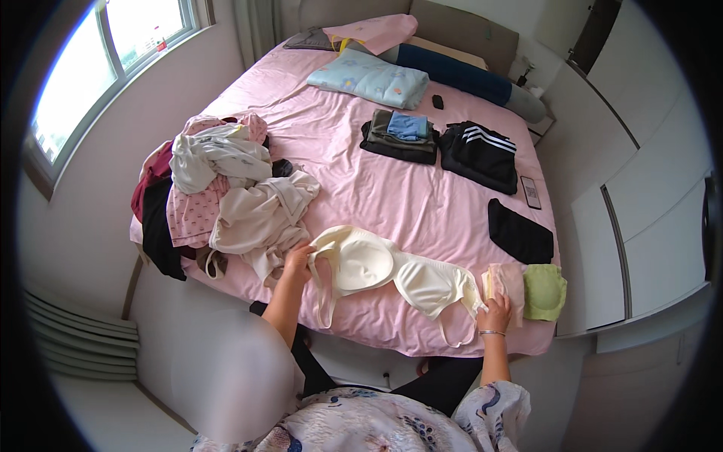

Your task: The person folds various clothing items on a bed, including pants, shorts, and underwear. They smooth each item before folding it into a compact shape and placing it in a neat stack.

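Observation:
A cream bra [363,260] lies stretched out along the near edge of the bed, cups side by side, its straps hanging toward me. My left hand [300,258] is closed on its left end, beside the pile of clothes. At the other end my right hand [495,310], with a bracelet at the wrist, grips the bra's right band. Just past that hand lie a folded pale pink cloth [508,290] and a green bra cup [544,292].
A heap of loose clothes, with a beige garment [260,215] nearest, covers the bed's left side. Folded dark clothes [399,143], black striped clothing [482,158], a black folded garment [520,232] and a phone [532,193] lie right. A light blue quilt [369,77] is farther back.

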Demonstrator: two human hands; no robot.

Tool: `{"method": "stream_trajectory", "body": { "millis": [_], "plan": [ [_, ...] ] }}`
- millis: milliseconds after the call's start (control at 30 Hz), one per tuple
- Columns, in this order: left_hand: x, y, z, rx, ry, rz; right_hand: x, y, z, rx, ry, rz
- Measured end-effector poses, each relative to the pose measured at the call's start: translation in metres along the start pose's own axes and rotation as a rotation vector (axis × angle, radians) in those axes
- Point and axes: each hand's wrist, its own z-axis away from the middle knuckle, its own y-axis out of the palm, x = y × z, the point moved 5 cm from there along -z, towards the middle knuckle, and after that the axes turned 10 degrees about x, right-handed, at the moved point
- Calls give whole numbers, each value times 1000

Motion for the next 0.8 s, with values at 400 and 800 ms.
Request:
{"method": "stream_trajectory", "body": {
  "millis": [400, 800],
  "plan": [
    [6, 163, 126, 634, 631, -1370, 93, 48, -5, 150, -141, -1028],
    [71, 115, 140, 712, 488, -1367, 131, 28, -17, 245, -371, -706]
  ]
}}
